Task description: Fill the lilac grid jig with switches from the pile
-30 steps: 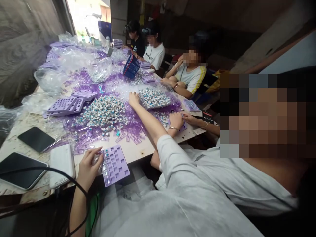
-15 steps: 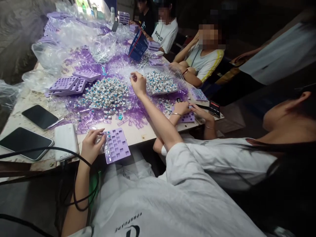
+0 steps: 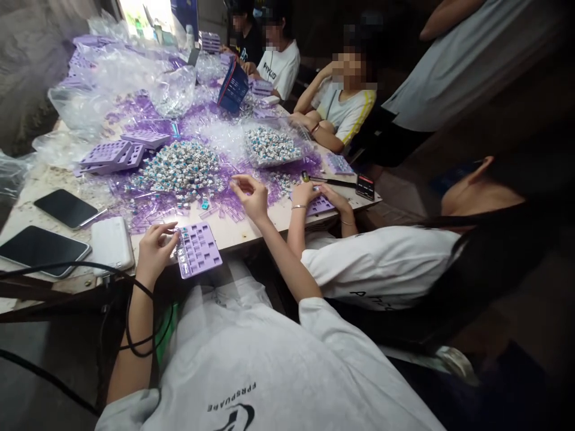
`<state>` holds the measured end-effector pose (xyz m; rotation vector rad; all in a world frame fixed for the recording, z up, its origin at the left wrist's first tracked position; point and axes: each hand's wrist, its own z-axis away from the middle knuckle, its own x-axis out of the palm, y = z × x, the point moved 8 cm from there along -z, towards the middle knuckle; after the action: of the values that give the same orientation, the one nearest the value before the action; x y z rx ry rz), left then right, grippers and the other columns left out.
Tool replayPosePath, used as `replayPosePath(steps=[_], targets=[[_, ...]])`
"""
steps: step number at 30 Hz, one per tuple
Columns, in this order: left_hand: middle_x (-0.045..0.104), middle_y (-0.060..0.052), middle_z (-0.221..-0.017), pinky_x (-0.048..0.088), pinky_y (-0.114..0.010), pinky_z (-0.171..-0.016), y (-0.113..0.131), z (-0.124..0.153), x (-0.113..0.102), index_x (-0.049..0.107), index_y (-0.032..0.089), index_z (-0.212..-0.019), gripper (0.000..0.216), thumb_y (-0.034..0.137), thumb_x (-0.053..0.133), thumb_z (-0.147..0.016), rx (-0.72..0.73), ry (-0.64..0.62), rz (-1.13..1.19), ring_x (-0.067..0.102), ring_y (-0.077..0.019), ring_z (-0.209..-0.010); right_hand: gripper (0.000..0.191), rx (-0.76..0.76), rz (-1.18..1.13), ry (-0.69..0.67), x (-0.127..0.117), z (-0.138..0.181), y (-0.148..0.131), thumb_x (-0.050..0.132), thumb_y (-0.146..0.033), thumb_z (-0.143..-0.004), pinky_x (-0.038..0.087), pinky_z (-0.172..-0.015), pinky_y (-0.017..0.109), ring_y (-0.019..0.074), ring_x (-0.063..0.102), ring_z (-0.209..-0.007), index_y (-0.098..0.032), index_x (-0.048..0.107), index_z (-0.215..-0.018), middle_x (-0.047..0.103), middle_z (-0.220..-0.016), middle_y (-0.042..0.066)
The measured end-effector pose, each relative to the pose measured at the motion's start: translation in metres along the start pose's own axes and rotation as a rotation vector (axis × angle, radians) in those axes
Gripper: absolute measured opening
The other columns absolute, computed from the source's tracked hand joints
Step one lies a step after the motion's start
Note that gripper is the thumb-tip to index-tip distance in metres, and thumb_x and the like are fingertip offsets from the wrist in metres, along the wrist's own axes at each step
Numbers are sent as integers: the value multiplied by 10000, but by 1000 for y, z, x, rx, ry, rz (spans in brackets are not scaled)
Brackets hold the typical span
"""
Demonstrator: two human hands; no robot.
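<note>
My left hand (image 3: pixel 155 248) grips the left edge of a purple compartment tray (image 3: pixel 200 248) that juts over the table's near edge; a few small parts sit in its left cells. My right hand (image 3: pixel 249 194) hovers over the table just past the tray, palm up, fingers curled in a pinch; what they hold is too small to make out. Beyond it lies a heap of small white-and-blue parts (image 3: pixel 182 170) on scattered clear purple pieces.
A co-worker on my right has both hands on another purple tray (image 3: pixel 320 205). A second heap of parts (image 3: pixel 269 146), stacked trays (image 3: pixel 112 155), two phones (image 3: pixel 67 208), a white power bank (image 3: pixel 111 244), plastic bags and other seated people line the table.
My right hand has pulled back from the far heaps to just above the tray, fingers now curled. The view has tipped down and shifted. My left hand stays on the tray.
</note>
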<state>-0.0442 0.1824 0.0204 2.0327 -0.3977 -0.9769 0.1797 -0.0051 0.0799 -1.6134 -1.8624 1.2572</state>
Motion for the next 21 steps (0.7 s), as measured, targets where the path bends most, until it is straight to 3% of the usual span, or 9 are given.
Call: replayPosePath(steps=[3, 7, 10, 12, 18, 21], targets=[[659, -63, -1025, 522, -277, -734, -1, 0, 0, 711, 199, -1108, 354, 448, 624, -873, -5, -3, -10, 662, -176, -886, 251, 0, 14, 12, 6, -17, -4, 633, -391, -899, 555, -799, 256, 149, 682, -830, -189, 694, -1037, 723, -933, 39], [645, -64, -1007, 516, -276, -731, -1, 0, 0, 706, 192, -1107, 350, 441, 614, -879, -7, -15, 18, 656, -173, -887, 171, -60, 66, -78, 44, -74, -12, 667, -253, -876, 538, -806, 251, 142, 688, -820, -169, 707, -1018, 729, -905, 35], [640, -62, -1003, 514, -280, -731, -4, 1, 0, 700, 194, -1116, 351, 441, 615, -881, -16, -26, 37, 652, -173, -892, 142, -35, 76, -181, 66, -87, -9, 684, -159, -830, 536, -777, 253, 140, 689, -754, -146, 730, -964, 735, -838, 34], [641, -58, -999, 513, -279, -725, -6, 2, 1, 698, 200, -1120, 350, 443, 612, -884, -26, -27, 35, 649, -173, -890, 164, 8, 26, -248, 71, -65, -2, 682, -166, -822, 541, -731, 254, 143, 688, -708, -144, 738, -975, 742, -819, 37], [636, -51, -1010, 509, -274, -707, -7, 5, 3, 700, 215, -1106, 308, 415, 615, -887, -29, -14, 38, 641, -161, -833, 207, 101, 7, -409, 74, 47, 22, 674, -289, -831, 555, -714, 283, 173, 700, -739, -186, 758, -990, 763, -889, 57], [631, -48, -1005, 503, -269, -706, -9, 7, 3, 695, 218, -1119, 292, 387, 603, -899, -35, -18, 39, 632, -155, -820, 195, 59, 153, -420, 77, 65, 28, 636, -271, -855, 542, -758, 306, 177, 676, -724, -201, 761, -988, 758, -896, 57]])
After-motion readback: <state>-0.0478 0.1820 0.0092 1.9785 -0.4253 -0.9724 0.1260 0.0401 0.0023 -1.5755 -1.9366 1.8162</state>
